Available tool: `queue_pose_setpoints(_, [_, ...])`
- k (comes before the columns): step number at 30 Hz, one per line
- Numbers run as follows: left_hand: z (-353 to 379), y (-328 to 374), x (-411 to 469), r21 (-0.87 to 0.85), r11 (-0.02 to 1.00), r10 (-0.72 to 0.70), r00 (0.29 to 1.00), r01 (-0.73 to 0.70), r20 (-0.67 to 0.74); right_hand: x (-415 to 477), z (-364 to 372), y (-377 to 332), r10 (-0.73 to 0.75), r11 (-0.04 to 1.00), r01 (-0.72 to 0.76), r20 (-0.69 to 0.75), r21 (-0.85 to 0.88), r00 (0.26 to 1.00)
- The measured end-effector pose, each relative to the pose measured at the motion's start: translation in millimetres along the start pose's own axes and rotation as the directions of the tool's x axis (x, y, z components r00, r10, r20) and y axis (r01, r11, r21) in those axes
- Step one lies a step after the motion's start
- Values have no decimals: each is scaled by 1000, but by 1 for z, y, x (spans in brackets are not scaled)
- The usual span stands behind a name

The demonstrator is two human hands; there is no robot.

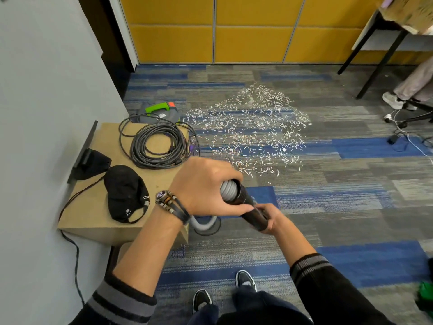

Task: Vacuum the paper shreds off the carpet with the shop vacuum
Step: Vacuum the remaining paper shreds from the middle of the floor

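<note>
White paper shreds (251,130) lie scattered over the blue and grey carpet (339,184) ahead of me. My left hand (203,186) grips the grey ribbed vacuum hose (228,190) where it joins a black tube (249,207). My right hand (269,218) holds the lower end of that black tube. The hose loops down to the floor behind my left wrist. The shop vacuum (159,112), grey with a green handle, sits on the carpet by the wall, left of the shreds.
A low wooden box (98,207) at the left wall carries a coiled grey cable (154,144) and a black cap (125,192). A table leg (379,66), another person's shoe (393,100) and loose cords (403,134) are at the right. My feet (244,279) stand below.
</note>
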State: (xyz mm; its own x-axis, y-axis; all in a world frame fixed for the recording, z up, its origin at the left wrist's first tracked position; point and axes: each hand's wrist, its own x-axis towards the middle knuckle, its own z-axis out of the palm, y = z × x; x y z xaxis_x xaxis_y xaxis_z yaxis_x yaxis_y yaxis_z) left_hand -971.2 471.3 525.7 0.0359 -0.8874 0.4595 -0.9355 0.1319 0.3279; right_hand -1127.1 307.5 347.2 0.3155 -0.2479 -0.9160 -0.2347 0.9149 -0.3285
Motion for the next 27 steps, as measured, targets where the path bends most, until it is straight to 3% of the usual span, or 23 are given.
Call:
queue_pose_setpoints(7, [-28, -10, -20, 35, 989, -139, 989, 141, -47, 40, 38, 17, 33, 991, -22, 85, -130, 996])
queue_pose_setpoints(12, [-30, -5, -20, -7, 983, -185, 982, 185, -48, 35, 45, 23, 52, 992, -35, 142, -119, 988])
queue_pose_setpoints(19, [-7, 15, -5, -142, 974, -178, 984, 174, -14, 27, -19, 18, 59, 998, -60, 74, 12, 996])
queue_pose_setpoints(27, [-33, 10, -28, -41, 981, -192, 980, 190, -48, 24, 33, 34, 108, 990, -92, 157, -104, 982])
